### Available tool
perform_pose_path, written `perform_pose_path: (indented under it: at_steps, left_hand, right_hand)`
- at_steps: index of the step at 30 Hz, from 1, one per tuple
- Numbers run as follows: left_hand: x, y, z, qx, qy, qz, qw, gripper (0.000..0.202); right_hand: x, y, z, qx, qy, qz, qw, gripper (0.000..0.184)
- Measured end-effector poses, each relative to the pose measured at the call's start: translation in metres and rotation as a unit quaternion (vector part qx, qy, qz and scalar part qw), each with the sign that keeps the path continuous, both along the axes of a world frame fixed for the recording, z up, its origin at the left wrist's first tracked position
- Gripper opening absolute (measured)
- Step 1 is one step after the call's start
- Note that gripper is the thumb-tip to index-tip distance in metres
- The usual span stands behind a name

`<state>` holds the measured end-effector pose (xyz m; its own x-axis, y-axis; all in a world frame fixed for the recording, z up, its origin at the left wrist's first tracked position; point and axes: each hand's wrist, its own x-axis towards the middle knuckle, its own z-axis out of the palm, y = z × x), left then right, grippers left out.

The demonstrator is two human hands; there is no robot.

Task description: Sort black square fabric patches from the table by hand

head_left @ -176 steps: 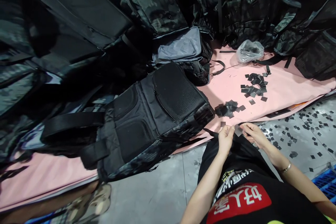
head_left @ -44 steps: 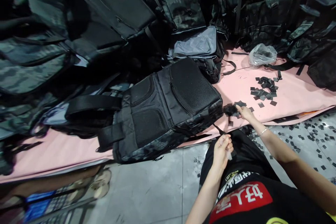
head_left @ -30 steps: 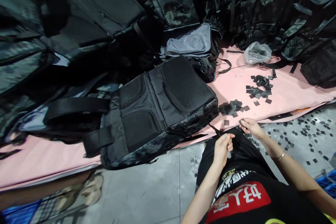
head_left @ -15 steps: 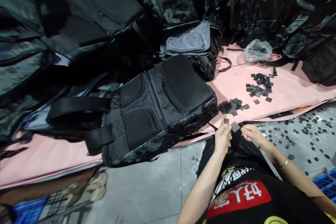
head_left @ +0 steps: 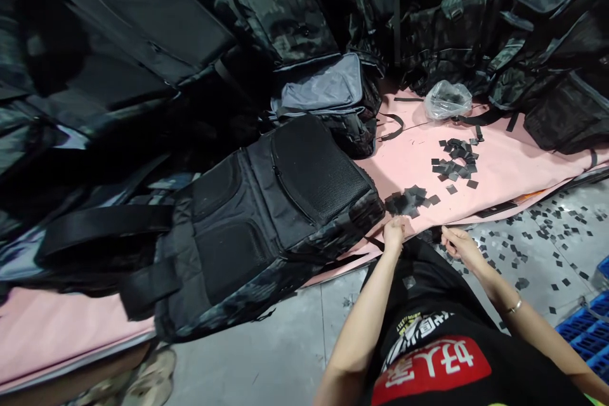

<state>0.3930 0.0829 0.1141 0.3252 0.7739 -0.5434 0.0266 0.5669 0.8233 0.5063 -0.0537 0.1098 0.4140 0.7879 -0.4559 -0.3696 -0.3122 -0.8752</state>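
Note:
My left hand [head_left: 394, 236] is closed at the front edge of the pink-covered table [head_left: 413, 158], just below a heap of small black squares [head_left: 410, 201]. Its fingertips are turned away, so what they hold, if anything, is hidden. To its right, above my lap, my right hand [head_left: 460, 246] is closed with thumb and forefinger together; anything in that pinch is too small to name. A black backpack [head_left: 266, 203] lies beside my left hand, its mesh-padded back facing up. One small dark square [head_left: 409, 281] rests on my dark clothing.
More black squares [head_left: 455, 162] are scattered farther back on the table, near a clear plastic bag [head_left: 447, 101]. Camouflage backpacks [head_left: 285, 19] are piled along the back. Many squares litter the grey floor [head_left: 537, 247] at right, by a blue plastic pallet [head_left: 585, 336].
The dark square between my hands no longer shows there. My left hand has moved slightly up toward the table edge, and the hands are farther apart. The view has shifted right.

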Motion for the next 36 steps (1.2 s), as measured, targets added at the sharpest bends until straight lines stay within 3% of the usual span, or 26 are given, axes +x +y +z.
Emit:
perform_pose_path:
  at_steps: [4, 7, 10, 12, 15, 17, 21, 27, 36]
  left_hand:
    - [-0.016, -0.034, 0.006, 0.023, -0.027, -0.105, 0.994, 0.040]
    - [-0.023, -0.052, 0.011, 0.117, -0.050, -0.154, 0.980, 0.029]
    - [-0.029, -0.054, 0.016, 0.158, -0.048, -0.086, 0.983, 0.020]
    - [-0.033, -0.051, 0.019, 0.100, -0.075, -0.034, 0.992, 0.027]
    - [-0.041, -0.049, 0.027, -0.016, -0.146, 0.003, 0.989, 0.037]
    - [-0.046, -0.051, 0.034, -0.052, -0.175, -0.004, 0.983, 0.036]
    - [-0.054, -0.063, 0.042, -0.050, -0.189, -0.059, 0.979, 0.032]
    - [-0.061, -0.071, 0.033, -0.058, -0.205, -0.095, 0.972, 0.031]
    - [-0.062, -0.066, 0.027, 0.072, -0.080, -0.103, 0.989, 0.026]
  right_hand:
    - [-0.007, 0.005, -0.002, -0.004, 0.007, 0.039, 0.999, 0.049]
    - [-0.017, 0.012, 0.001, 0.000, -0.001, 0.083, 0.997, 0.052]
    - [-0.021, 0.015, 0.010, 0.013, 0.036, 0.144, 0.989, 0.056]
    - [-0.020, 0.013, 0.016, 0.032, 0.110, 0.168, 0.979, 0.053]
    - [-0.013, 0.009, 0.020, 0.069, 0.171, 0.151, 0.971, 0.038]
    - [-0.009, 0.007, 0.019, 0.081, 0.149, 0.130, 0.977, 0.037]
    - [-0.011, 0.008, 0.014, 0.060, 0.079, 0.102, 0.990, 0.036]
    - [-0.023, 0.013, 0.015, 0.077, -0.031, 0.127, 0.988, 0.040]
    - [-0.030, 0.018, 0.012, 0.085, -0.119, 0.165, 0.975, 0.045]
